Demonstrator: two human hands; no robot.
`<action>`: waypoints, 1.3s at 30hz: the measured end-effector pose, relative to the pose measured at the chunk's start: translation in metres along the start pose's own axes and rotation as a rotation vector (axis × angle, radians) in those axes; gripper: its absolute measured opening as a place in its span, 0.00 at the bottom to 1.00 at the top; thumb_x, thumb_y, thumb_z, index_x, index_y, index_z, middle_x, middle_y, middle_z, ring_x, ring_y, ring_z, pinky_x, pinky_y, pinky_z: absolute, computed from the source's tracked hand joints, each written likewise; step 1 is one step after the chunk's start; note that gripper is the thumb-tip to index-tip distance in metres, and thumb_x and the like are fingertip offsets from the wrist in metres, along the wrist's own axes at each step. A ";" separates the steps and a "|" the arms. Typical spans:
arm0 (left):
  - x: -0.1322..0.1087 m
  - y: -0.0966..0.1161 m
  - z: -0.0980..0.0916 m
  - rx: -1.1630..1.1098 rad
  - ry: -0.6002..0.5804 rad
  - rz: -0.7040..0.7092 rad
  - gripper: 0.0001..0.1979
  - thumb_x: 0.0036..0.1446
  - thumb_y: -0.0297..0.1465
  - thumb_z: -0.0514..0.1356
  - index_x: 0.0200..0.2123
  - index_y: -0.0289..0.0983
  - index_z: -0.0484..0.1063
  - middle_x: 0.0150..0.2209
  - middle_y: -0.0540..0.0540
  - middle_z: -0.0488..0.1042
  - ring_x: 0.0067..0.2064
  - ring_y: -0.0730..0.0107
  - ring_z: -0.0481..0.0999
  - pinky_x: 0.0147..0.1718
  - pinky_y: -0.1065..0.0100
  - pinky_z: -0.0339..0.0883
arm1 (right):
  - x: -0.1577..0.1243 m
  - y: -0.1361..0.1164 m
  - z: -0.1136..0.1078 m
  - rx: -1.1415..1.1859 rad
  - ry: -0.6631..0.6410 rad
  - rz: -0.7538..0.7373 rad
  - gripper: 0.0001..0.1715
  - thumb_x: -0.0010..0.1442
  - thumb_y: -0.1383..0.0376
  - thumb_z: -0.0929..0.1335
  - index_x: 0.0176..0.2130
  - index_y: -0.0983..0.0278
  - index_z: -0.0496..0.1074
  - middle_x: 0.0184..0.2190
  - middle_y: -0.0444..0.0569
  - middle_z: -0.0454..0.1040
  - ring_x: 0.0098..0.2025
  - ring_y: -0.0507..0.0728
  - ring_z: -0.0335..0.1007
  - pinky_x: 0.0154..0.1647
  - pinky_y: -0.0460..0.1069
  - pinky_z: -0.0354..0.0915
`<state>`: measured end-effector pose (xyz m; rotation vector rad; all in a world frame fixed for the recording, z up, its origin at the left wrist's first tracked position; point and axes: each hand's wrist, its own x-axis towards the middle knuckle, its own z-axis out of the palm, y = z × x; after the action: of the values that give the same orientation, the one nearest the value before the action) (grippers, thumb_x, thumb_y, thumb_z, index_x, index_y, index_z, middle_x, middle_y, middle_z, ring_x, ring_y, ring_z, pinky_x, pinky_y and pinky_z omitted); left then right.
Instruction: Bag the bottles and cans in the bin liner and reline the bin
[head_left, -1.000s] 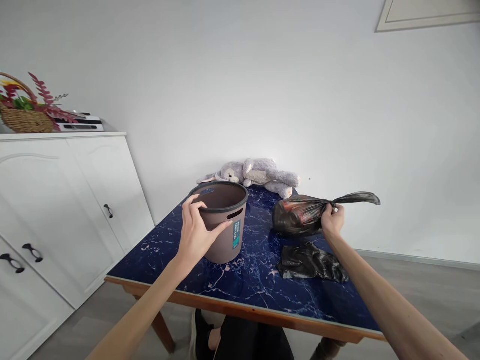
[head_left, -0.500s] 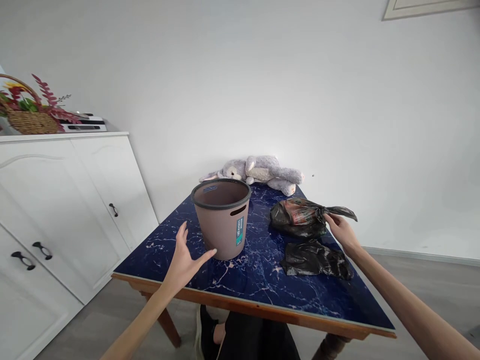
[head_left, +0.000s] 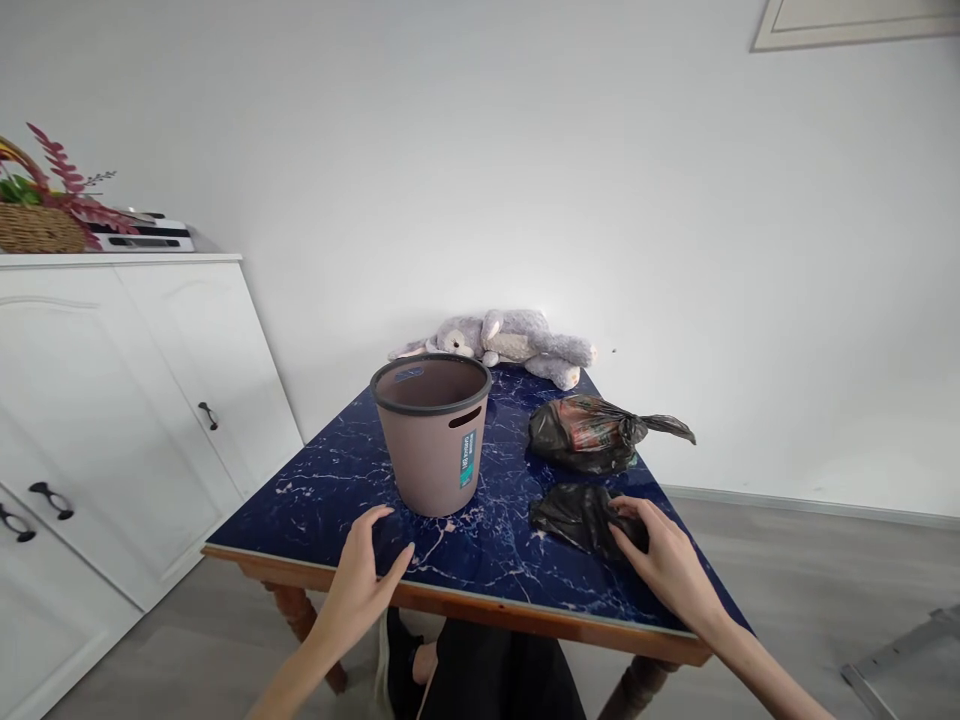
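My right hand (head_left: 664, 560) grips the near edge of a crumpled black plastic bag (head_left: 574, 515) lying flat on the table, fingers and thumb pinched on its right end. Just behind lies a knotted black garbage bag (head_left: 581, 435), its tied tail pointing right and reddish contents showing through. My left hand (head_left: 367, 570) hovers over the front left of the table, thumb and fingers apart, holding nothing. A brownish-pink trash can (head_left: 427, 460) with a dark rim stands upright beyond it, not touched by either hand.
A grey plush rabbit (head_left: 517, 340) lies on its side at the table's far end, against the wall. The blue marbled table (head_left: 322, 500) has a wooden edge. White cabinets (head_left: 172, 370) stand to the left, with a flower basket (head_left: 41, 228) on top.
My right hand has let go of the knotted bag and moved nearer, onto the crumpled bag. My left hand has drawn back from the trash can toward the table's front edge.
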<state>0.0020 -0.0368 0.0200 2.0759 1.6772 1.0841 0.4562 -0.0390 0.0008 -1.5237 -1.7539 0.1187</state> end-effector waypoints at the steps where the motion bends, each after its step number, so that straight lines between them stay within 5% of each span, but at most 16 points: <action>1: -0.002 0.006 0.002 0.004 0.005 0.035 0.26 0.71 0.46 0.57 0.65 0.44 0.59 0.66 0.35 0.66 0.68 0.44 0.69 0.64 0.42 0.67 | 0.003 -0.013 -0.003 0.032 0.019 -0.010 0.18 0.71 0.51 0.64 0.53 0.58 0.70 0.49 0.53 0.78 0.52 0.65 0.77 0.55 0.61 0.71; 4: -0.005 0.027 0.007 -0.014 -0.037 0.084 0.18 0.72 0.44 0.56 0.59 0.44 0.67 0.63 0.35 0.68 0.66 0.45 0.72 0.57 0.48 0.75 | 0.010 -0.053 -0.018 0.146 0.074 -0.025 0.17 0.72 0.52 0.66 0.53 0.58 0.70 0.48 0.53 0.78 0.51 0.63 0.77 0.52 0.57 0.72; 7: 0.000 0.055 0.005 -0.104 -0.248 0.054 0.18 0.72 0.47 0.55 0.56 0.46 0.72 0.64 0.37 0.69 0.64 0.45 0.73 0.45 0.58 0.81 | 0.012 -0.086 -0.037 0.255 0.104 -0.042 0.16 0.71 0.53 0.69 0.53 0.58 0.71 0.46 0.51 0.78 0.49 0.60 0.77 0.51 0.54 0.72; 12: 0.019 0.105 -0.003 -0.327 -0.447 -0.054 0.27 0.71 0.51 0.57 0.68 0.51 0.64 0.68 0.41 0.70 0.68 0.49 0.71 0.63 0.50 0.71 | 0.002 -0.127 -0.066 0.392 0.147 -0.101 0.12 0.70 0.57 0.71 0.51 0.56 0.72 0.44 0.47 0.77 0.47 0.56 0.77 0.47 0.47 0.74; 16: 0.030 0.136 -0.002 -0.510 -0.596 -0.070 0.41 0.66 0.51 0.63 0.76 0.53 0.50 0.74 0.43 0.62 0.71 0.47 0.66 0.66 0.48 0.67 | -0.010 -0.153 -0.076 0.393 0.199 -0.182 0.09 0.70 0.61 0.71 0.50 0.56 0.73 0.43 0.47 0.76 0.45 0.55 0.76 0.44 0.45 0.74; 20: 0.035 0.153 -0.009 -0.692 -0.701 -0.053 0.28 0.68 0.50 0.62 0.65 0.46 0.73 0.66 0.44 0.74 0.66 0.47 0.73 0.65 0.51 0.69 | -0.007 -0.164 -0.080 0.374 0.199 -0.225 0.09 0.70 0.62 0.71 0.50 0.55 0.72 0.44 0.47 0.76 0.45 0.56 0.75 0.45 0.47 0.73; 29: 0.029 0.145 -0.039 -0.618 -0.542 -0.223 0.30 0.66 0.53 0.61 0.63 0.42 0.75 0.52 0.43 0.83 0.54 0.48 0.82 0.52 0.57 0.78 | 0.020 -0.126 -0.065 0.130 0.059 -0.074 0.14 0.72 0.54 0.67 0.54 0.55 0.70 0.52 0.52 0.75 0.53 0.64 0.75 0.53 0.58 0.73; 33: 0.028 0.137 -0.041 -0.667 -0.482 -0.278 0.29 0.68 0.54 0.58 0.61 0.44 0.76 0.56 0.45 0.82 0.56 0.49 0.82 0.55 0.56 0.77 | -0.003 -0.136 -0.069 0.072 0.048 -0.127 0.19 0.73 0.53 0.66 0.60 0.53 0.68 0.59 0.54 0.71 0.58 0.65 0.74 0.54 0.58 0.75; 37: 0.022 0.127 -0.039 -0.728 -0.433 -0.396 0.29 0.67 0.56 0.58 0.59 0.43 0.79 0.57 0.44 0.82 0.59 0.49 0.80 0.58 0.54 0.76 | -0.030 -0.153 -0.068 0.128 -0.143 -0.241 0.42 0.66 0.50 0.73 0.72 0.51 0.57 0.68 0.58 0.64 0.65 0.68 0.71 0.50 0.55 0.80; 39: 0.020 0.124 -0.037 -0.742 -0.424 -0.452 0.30 0.66 0.56 0.59 0.58 0.42 0.79 0.55 0.42 0.83 0.59 0.48 0.80 0.58 0.54 0.76 | -0.036 -0.156 -0.060 0.127 -0.161 -0.234 0.44 0.66 0.51 0.73 0.73 0.50 0.57 0.69 0.58 0.62 0.65 0.69 0.70 0.47 0.54 0.81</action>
<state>0.0676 -0.0645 0.1297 1.2608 1.1903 0.8504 0.3669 -0.1373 0.1090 -1.2377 -1.9988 0.2353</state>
